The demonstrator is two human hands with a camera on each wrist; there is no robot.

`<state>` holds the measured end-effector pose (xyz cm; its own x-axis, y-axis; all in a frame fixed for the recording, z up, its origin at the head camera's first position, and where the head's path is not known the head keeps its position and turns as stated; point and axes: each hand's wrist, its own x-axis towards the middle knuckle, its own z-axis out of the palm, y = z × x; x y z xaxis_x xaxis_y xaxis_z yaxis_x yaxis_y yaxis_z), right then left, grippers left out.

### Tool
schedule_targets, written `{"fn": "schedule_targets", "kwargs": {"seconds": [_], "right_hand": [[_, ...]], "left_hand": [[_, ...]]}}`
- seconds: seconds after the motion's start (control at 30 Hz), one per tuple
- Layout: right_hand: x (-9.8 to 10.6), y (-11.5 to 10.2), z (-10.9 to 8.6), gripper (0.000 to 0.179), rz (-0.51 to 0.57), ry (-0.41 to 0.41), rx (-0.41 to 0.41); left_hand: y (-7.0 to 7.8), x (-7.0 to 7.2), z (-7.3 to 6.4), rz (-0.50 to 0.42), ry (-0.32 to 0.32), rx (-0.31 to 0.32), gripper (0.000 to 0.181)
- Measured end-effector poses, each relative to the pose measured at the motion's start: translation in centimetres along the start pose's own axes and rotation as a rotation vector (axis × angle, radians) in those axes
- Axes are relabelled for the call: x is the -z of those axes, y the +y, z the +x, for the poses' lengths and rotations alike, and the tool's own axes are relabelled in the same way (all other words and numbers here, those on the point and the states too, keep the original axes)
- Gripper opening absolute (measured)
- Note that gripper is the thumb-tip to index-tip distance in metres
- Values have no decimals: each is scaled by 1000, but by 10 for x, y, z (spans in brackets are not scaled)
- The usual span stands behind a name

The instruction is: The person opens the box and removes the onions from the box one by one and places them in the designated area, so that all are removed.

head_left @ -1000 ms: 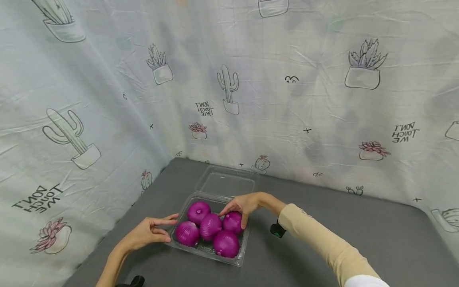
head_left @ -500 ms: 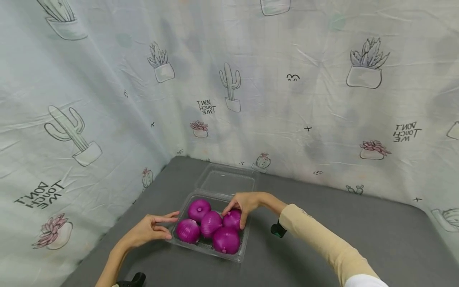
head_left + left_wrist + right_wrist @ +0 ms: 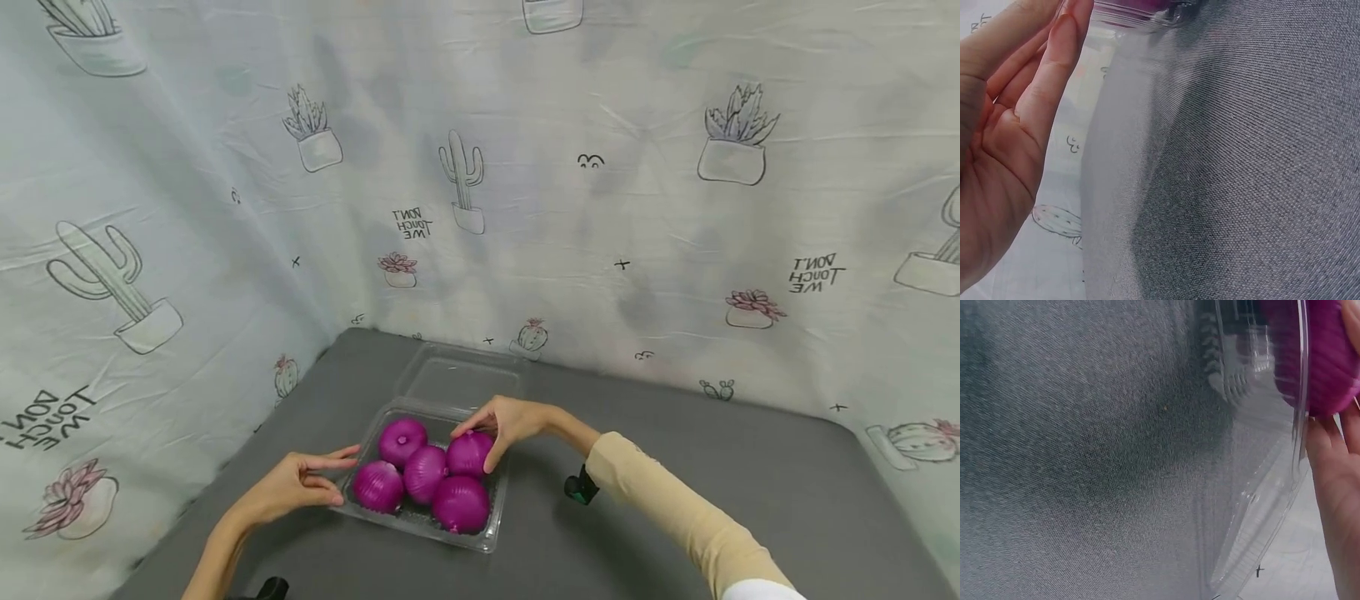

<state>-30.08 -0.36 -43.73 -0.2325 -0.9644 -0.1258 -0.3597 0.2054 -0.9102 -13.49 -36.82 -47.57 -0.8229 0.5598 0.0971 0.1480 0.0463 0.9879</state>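
Note:
Several purple onions sit in a clear plastic container on the grey table. My right hand grips the back-right onion from above, thumb on its right side and fingers behind it. In the right wrist view that onion overlaps the container's clear rim. My left hand pinches the container's left rim, with the index finger stretched along it and the thumb at the near-left corner. Close by lie the back-left onion, front-left onion, middle onion and front-right onion.
The container's hinged lid lies folded back behind it on the grey table. Pale curtains printed with cactus drawings hang around the table's back and left. A dark wrist device sits under the right wrist.
The head view has shifted slightly. My right hand has risen a little with the back-right onion in its grip, and the front-right onion has rolled slightly. My left hand stays at the rim.

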Motion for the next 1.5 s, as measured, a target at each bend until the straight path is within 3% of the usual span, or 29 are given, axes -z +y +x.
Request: {"fn": "schedule_targets", "kwargs": {"seconds": [0.13, 0.23, 0.47, 0.7, 0.9, 1.0, 1.1, 1.37, 1.5], "right_hand": [[-3, -6, -3, 57, -66, 87, -17], [-5, -11, -7, 54, -52, 124, -17], [-12, -16, -24, 56, -46, 180, 117], [-21, -17, -47, 57, -144, 321, 182], [-34, -40, -70, 51, -232, 462, 230], [-37, -49, -81, 45, -173, 507, 265], [-36, -44, -90, 45, -115, 518, 271], [-38, -27, -109, 60, 64, 505, 235], [-46, -24, -119, 52, 158, 509, 191]], "left_hand": [[0, -1, -1, 8, 7, 8, 49], [1, -2, -1, 25, 11, 5, 48], [3, -3, -2, 50, 15, -3, 49], [3, -4, 0, 46, -1, -24, 47], [3, -5, -1, 3, -12, 0, 48], [4, -5, -1, 11, -6, 16, 48], [4, -6, -1, 22, -5, 21, 48], [4, -7, 0, 9, -17, -29, 47], [5, -7, 1, 9, -22, -41, 46]]}}
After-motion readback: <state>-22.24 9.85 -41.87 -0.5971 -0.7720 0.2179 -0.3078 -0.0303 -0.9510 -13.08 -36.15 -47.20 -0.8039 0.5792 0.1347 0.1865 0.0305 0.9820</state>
